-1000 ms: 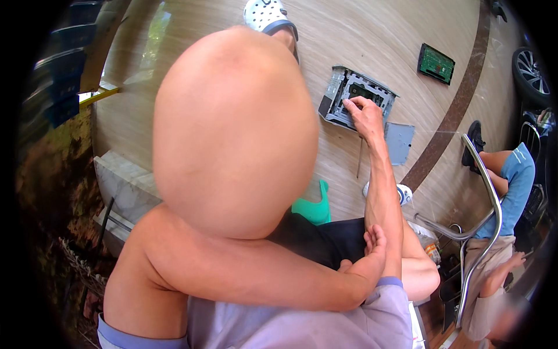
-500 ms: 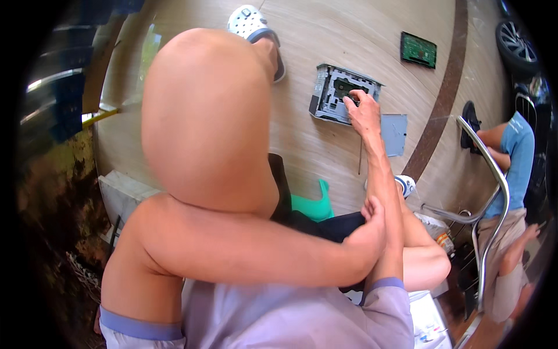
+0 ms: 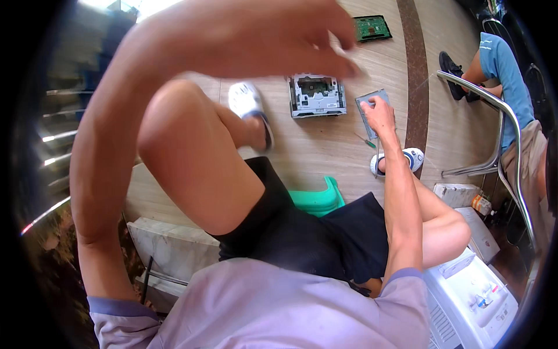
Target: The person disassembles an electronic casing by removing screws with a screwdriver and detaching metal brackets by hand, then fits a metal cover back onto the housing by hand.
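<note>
My left hand (image 3: 334,43), blurred by motion, is raised across the top of the view with thumb and fingers apart. It hides the far part of an open metal-cased electronic unit (image 3: 317,104) on the floor, whose inner frame and dark board show. My right hand (image 3: 381,115) is closed over a flat grey metal panel (image 3: 366,121) to the right of the unit. From under that hand a thin metal shaft (image 3: 378,158), apparently a screwdriver's, points back toward me; its handle is hidden. Beside the panel lies a small green-handled screwdriver (image 3: 368,142).
A green circuit board (image 3: 372,28) lies farther off on the tiled floor. A green plastic stool (image 3: 319,198) is between my legs. A chrome chair frame (image 3: 503,107) and another seated person (image 3: 511,104) are at the right, with a white appliance (image 3: 471,302) nearer me.
My left hand has let go of my right forearm and swung up and forward. My right hand has moved from the unit to the grey panel. The view has shifted.
</note>
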A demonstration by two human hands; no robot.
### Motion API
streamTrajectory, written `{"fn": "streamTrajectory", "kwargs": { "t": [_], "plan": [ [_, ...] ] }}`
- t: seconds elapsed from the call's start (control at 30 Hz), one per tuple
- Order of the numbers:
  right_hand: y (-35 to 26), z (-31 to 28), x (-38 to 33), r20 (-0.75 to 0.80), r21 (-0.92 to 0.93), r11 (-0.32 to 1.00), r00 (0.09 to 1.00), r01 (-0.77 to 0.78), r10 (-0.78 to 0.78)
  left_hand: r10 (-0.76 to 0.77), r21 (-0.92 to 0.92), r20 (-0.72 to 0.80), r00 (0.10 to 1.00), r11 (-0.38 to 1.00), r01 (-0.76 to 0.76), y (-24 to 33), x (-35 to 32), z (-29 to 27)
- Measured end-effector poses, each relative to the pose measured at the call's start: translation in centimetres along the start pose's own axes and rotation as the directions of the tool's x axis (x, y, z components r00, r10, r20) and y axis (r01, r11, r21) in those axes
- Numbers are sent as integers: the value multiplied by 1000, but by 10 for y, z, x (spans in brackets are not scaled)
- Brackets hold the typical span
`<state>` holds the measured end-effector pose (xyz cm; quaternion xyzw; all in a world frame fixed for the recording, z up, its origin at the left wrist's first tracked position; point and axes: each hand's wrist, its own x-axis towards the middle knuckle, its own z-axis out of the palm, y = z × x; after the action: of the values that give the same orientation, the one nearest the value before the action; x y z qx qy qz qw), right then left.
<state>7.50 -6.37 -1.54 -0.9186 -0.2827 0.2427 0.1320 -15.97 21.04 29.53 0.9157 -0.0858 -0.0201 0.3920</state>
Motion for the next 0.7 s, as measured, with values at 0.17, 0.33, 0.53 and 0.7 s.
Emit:
{"fn": "streamTrajectory", "kwargs": {
  "t": [0.17, 0.33, 0.53, 0.7],
  "plan": [
    [12, 33, 18, 27, 32, 999, 999, -38, 37, -563, -111, -228, 795, 826, 553, -162, -12, 5],
    [9, 57, 59, 264, 246, 955, 959, -165, 97, -737, -216, 241, 631, 594, 775, -277, -37, 146],
    [-10, 69, 77, 440, 341, 904, 893, -257, 88, -714, -502, 184, 675, 523, 689, -310, -33, 271],
    [-26, 74, 60, 358, 376, 886, 925, -271, 130, -668, -706, 163, 726, 435, 559, -307, -14, 278]
  ]
}}
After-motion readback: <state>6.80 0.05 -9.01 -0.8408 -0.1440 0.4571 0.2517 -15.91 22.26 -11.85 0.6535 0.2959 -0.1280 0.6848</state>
